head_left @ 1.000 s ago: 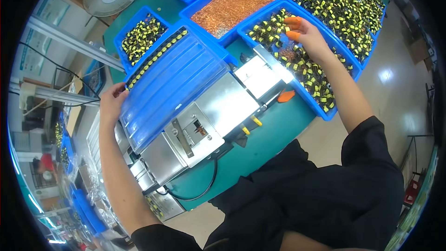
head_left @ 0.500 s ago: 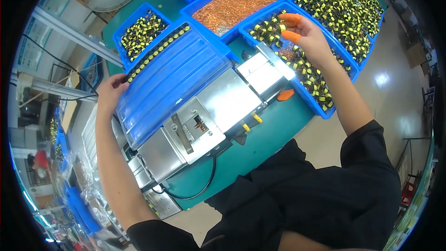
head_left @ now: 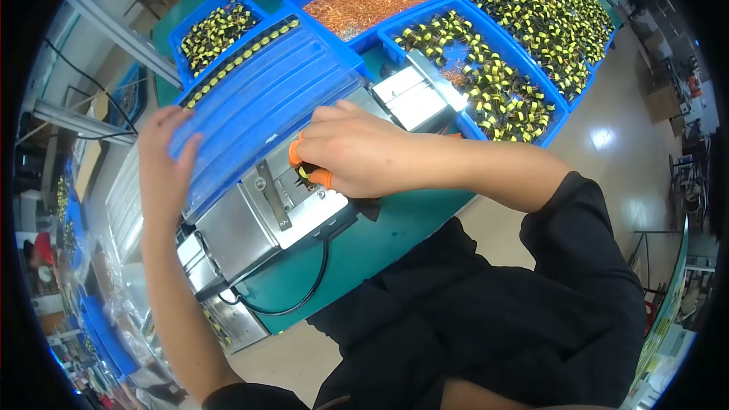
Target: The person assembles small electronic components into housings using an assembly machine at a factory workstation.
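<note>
My right hand [head_left: 353, 150], with orange finger cots on thumb and forefinger, pinches a small black-and-yellow coil component [head_left: 307, 170]. It is over the slotted plate of a silver bench machine [head_left: 231, 231], and my fingers hide most of the slot. My left hand [head_left: 165, 156] is open, thumb apart from the fingers, at the left edge of a ridged blue tray [head_left: 266, 106] lying on the machine. I see nothing in that hand. A line of similar components [head_left: 241, 61] runs along the tray's far edge.
Behind the machine, blue bins hold copper-coloured clippings [head_left: 372, 0] and many yellow-and-black components [head_left: 543, 26]. The nearest bin [head_left: 505, 99] stands right of the machine; a smaller bin [head_left: 216, 34] is far left. A black cable [head_left: 323, 273] loops across the green tabletop [head_left: 395, 231].
My right hand has come from above the right bin, left and down to the machine's slot, now pinching a component. My left hand has moved off the tray's far-left corner, its fingers opening.
</note>
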`<state>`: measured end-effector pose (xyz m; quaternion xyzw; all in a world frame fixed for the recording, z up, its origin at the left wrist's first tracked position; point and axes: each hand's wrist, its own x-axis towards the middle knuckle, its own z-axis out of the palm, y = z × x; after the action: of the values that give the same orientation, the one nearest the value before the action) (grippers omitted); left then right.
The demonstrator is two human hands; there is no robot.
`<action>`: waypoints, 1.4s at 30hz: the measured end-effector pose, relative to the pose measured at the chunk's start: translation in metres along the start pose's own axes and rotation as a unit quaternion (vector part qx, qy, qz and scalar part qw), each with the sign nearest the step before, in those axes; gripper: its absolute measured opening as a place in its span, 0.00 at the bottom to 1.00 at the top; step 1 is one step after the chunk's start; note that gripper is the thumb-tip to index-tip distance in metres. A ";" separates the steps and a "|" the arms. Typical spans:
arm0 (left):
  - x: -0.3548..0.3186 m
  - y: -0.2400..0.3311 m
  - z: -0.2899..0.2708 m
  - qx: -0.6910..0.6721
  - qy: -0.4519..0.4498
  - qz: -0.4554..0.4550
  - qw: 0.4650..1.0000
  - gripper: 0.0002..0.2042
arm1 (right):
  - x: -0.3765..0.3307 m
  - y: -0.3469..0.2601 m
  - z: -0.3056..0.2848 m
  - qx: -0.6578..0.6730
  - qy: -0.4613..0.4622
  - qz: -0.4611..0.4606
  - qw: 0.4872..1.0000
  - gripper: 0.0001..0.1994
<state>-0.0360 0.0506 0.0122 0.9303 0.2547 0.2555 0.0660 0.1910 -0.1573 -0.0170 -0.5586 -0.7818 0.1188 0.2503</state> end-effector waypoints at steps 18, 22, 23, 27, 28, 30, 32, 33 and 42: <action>-0.095 0.094 0.021 -0.017 0.008 0.039 0.999 0.12 | 0.023 -0.014 0.028 0.004 0.014 -0.110 0.994 0.05; -0.085 0.108 0.013 0.006 -0.070 0.080 0.994 0.24 | 0.019 -0.009 -0.004 -0.032 0.014 -0.086 0.996 0.09; -0.084 0.109 0.015 0.018 -0.101 0.074 0.992 0.28 | 0.012 0.000 -0.015 -0.025 0.042 -0.076 0.996 0.11; -0.094 0.104 0.011 0.077 -0.106 0.084 0.988 0.27 | -0.010 0.042 -0.065 0.020 0.232 0.085 0.969 0.13; -0.093 0.104 0.012 0.079 -0.112 0.083 0.987 0.27 | -0.020 0.055 -0.082 0.026 0.254 0.160 0.953 0.13; -0.091 0.104 0.013 0.069 -0.109 0.103 0.986 0.27 | -0.043 0.116 -0.098 0.042 0.315 0.264 0.911 0.13; -0.089 0.106 0.014 0.073 -0.113 0.094 0.986 0.27 | -0.073 0.157 -0.114 0.028 0.295 0.346 0.890 0.12; -0.087 0.108 0.013 0.067 -0.122 0.088 0.986 0.27 | -0.085 0.177 -0.113 0.027 0.298 0.349 0.888 0.12; -0.077 0.110 0.015 -0.020 -0.106 0.049 0.993 0.20 | -0.116 0.244 -0.053 -0.091 0.113 0.417 0.897 0.19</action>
<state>-0.0374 -0.0831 -0.0069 0.9620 0.1953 0.1634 0.0989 0.4468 -0.1851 -0.1157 -0.8636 -0.4507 0.0765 0.2126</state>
